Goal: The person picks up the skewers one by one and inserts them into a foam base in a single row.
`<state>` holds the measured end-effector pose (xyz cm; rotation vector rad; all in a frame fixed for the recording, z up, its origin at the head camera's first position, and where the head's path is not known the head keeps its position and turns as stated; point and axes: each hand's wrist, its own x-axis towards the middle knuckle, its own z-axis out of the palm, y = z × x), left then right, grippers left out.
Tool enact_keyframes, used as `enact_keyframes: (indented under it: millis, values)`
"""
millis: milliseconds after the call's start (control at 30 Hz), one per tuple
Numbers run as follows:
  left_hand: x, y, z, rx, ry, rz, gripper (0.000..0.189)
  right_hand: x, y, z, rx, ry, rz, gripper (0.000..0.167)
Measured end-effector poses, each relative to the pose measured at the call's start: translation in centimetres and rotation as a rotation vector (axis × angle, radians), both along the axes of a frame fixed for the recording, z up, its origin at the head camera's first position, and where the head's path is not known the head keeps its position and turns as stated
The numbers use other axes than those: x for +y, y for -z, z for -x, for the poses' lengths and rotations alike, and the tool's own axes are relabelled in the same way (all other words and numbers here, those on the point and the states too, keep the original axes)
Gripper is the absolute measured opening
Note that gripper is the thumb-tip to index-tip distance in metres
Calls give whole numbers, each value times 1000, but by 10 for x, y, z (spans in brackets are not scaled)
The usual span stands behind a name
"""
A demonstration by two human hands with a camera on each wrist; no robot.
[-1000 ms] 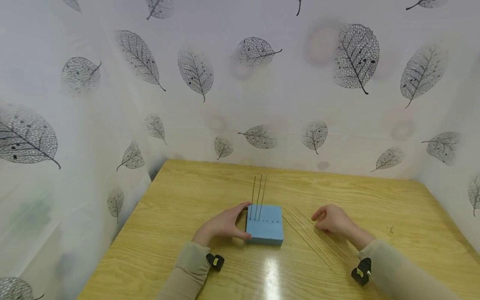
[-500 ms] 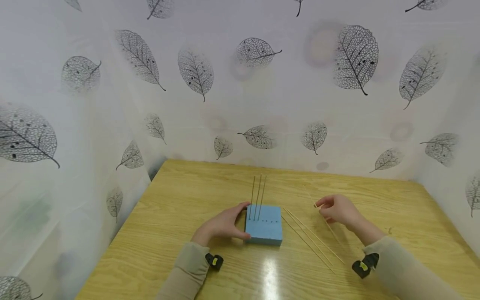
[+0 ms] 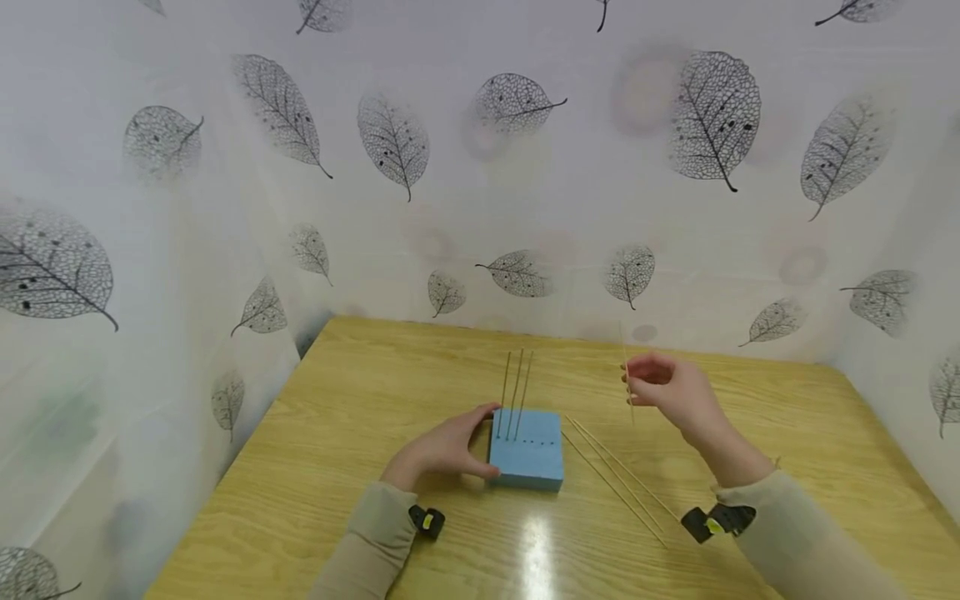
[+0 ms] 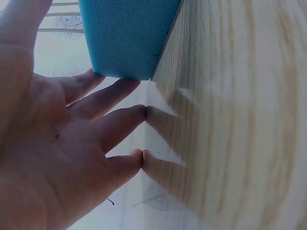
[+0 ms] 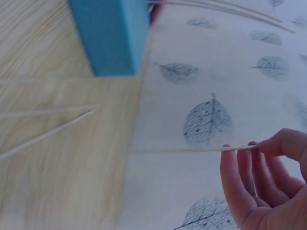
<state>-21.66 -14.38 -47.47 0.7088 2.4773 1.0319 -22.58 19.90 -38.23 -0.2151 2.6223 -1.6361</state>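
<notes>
Blue block [image 3: 526, 457] on table [image 3: 405, 367], 3 thin sticks [image 3: 515, 395] stuck in top. L hand [image 3: 446, 447]: grip spread, fingertips touching block's L side. R hand [image 3: 678, 398]: grip pinching 1 stick [image 5: 196, 151], near vert.; 3 loose sticks [image 3: 615, 476] flat nr block.

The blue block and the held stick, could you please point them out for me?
Blue block [image 3: 527, 458]: head view, on its top face.
Held stick [image 5: 204, 150]: right wrist view, on its pale shaft.

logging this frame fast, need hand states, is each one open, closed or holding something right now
Left hand: holding the blue block at its left side.
Right hand: closed in a pinch, holding one thin stick.
</notes>
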Motion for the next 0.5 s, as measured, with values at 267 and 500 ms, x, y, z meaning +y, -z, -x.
enact_keyframes:
  millis: [267,500]
  values:
    - [0,-1,-1,-7,-1,1,104,-22,-16,-11,91,20,152,25]
    - [1,-1,1,-16,-13,-2,105,-41,-20,-15,103,18,254,21]
